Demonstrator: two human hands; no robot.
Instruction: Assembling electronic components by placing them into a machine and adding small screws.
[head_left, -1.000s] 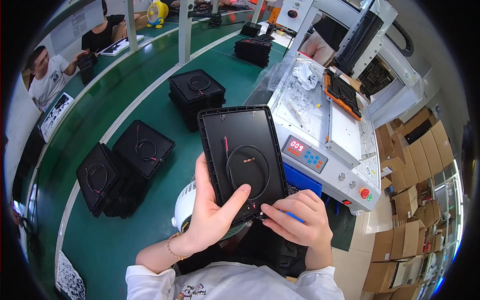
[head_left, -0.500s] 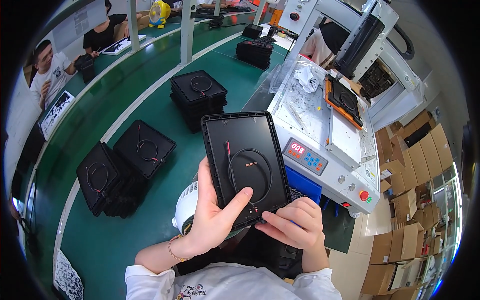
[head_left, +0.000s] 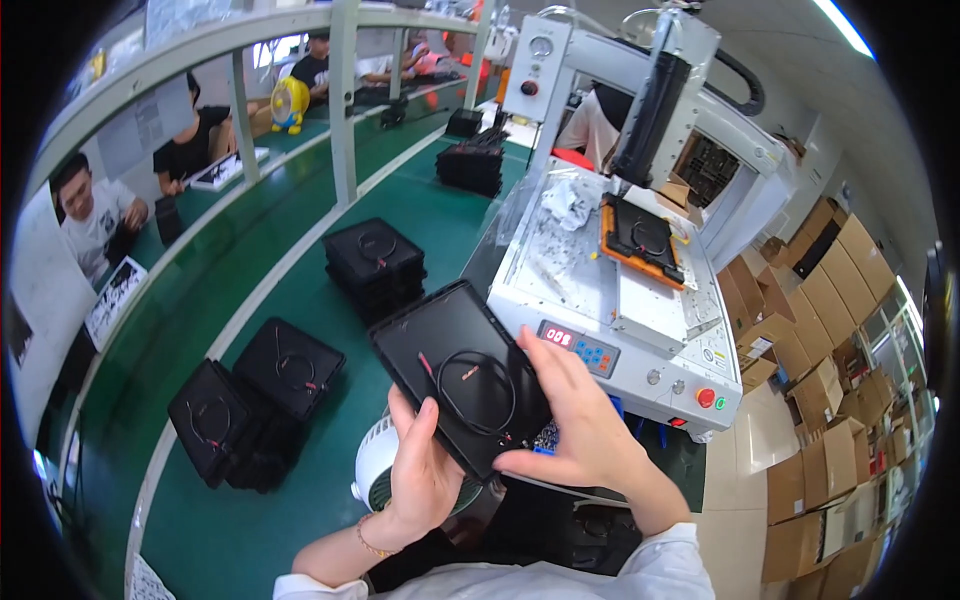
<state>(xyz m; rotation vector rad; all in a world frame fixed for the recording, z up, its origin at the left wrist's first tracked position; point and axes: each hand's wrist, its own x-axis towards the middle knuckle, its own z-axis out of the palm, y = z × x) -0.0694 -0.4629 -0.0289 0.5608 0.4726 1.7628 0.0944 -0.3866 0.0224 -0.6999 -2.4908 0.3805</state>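
Note:
A flat black rectangular panel [head_left: 420, 345] with a raised rim is held tilted in front of me. On its face lies a coiled thin black cable [head_left: 513, 400], with a red tip at one end. My left hand [head_left: 425, 475] is closed around the panel's lower left side, thumb on the near edge. My right hand [head_left: 590, 430] grips the right side, fingers along the edge and thumb by the lower corner. Beyond the panel is a stack of similar black panels [head_left: 375, 250]. Two more piles, a left pile [head_left: 205, 420] and an adjoining pile [head_left: 290, 365], stand on the green table.
A white bench machine [head_left: 520, 285] stands at right, with a black panel in an orange fixture [head_left: 640, 265] and a red button [head_left: 706, 398]. A small white fan [head_left: 378, 460] sits by my left wrist. Cardboard boxes [head_left: 830, 440] line the far right. People sit across the rail.
The panel has tilted counterclockwise and come slightly lower. My right hand has moved from its bottom corner to spread along its right side; the left thumb has left the panel's face. The view has shifted.

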